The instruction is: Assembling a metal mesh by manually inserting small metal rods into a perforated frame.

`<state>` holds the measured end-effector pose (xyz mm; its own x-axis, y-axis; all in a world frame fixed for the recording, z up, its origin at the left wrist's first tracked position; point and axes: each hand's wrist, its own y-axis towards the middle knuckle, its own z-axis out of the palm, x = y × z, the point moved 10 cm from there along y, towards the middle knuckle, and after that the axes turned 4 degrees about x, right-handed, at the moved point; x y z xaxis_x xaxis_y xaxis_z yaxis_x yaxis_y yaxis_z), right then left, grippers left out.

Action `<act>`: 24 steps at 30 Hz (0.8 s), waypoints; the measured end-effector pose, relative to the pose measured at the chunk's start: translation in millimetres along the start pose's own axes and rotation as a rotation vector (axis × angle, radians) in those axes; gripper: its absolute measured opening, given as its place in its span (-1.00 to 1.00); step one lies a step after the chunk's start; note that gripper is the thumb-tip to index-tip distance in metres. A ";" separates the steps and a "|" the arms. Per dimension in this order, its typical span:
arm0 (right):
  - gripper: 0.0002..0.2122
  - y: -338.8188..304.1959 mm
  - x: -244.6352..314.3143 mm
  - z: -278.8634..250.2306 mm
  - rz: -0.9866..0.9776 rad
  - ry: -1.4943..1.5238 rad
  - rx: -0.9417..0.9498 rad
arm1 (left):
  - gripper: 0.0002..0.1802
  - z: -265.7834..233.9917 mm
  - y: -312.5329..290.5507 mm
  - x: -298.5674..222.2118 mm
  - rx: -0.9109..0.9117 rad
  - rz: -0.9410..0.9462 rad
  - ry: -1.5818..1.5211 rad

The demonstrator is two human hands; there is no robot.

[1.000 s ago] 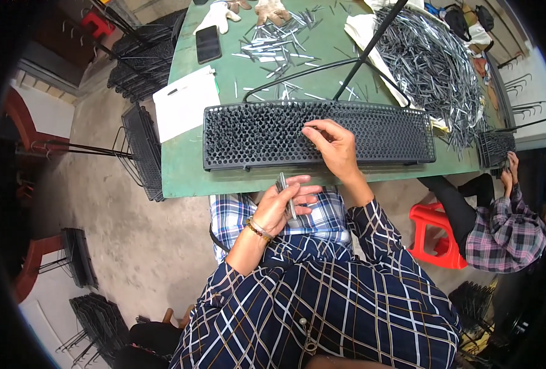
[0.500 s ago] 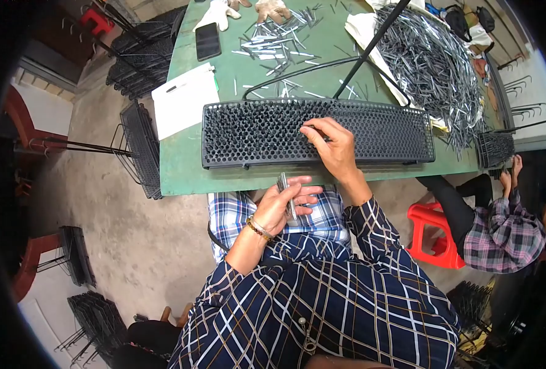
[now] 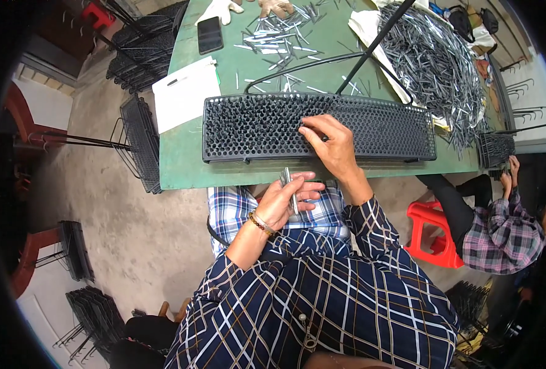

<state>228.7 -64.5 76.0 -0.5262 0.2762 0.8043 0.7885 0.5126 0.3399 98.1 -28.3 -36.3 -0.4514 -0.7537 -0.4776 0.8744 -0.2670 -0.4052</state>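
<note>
1. The black perforated tray [image 3: 380, 135] sits along the near edge of the green table [image 3: 190, 178]; its long axis runs side to side, roughly parallel to that edge; its left part is studded with dark ends, while its right part shows small holes.
2. The right hand [image 3: 336, 146] is the nearer one, reaching over the tray's middle, about where the two parts meet; its thumb and forefinger tips are drawn together; I cannot tell whether a rod sits between them.
3. The left hand [image 3: 279, 200] is just off the table's near edge, palm up, below and to the left of the right hand; its thumb pins a few metal rods [image 3: 287, 177] against the fingers, the others loosely spread; the rods point away from the body toward the tray, roughly crosswise to its length, their far ends leaning left.
4. Loose rods [image 3: 276, 42] are scattered beyond the tray, toward the table's far edge; a large heap [image 3: 433, 71] lies by the right edge; white paper [image 3: 190, 98] lies at the left edge.
</note>
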 end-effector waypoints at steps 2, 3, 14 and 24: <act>-0.87 0.1 2.1 3.5 -0.076 -0.035 0.017 | -0.60 -0.7 -0.8 -0.5 -0.014 -0.005 -0.003; -0.87 -1.2 7.5 6.0 -0.150 -0.072 0.031 | -0.61 -0.3 -0.9 -1.0 -0.005 -0.002 0.000; -0.89 -1.2 14.9 1.3 -0.179 -0.065 0.023 | -0.63 0.0 -6.5 -3.8 0.007 0.000 0.000; -0.86 -63.9 -9.4 32.7 0.300 0.511 0.406 | -0.68 26.9 -9.8 -5.3 0.201 -0.052 0.109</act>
<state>172.8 -73.2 30.7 -0.0120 0.0887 0.9960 0.6433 0.7633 -0.0602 96.7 -37.8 -8.9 -0.5035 -0.6698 -0.5458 0.8626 -0.4259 -0.2730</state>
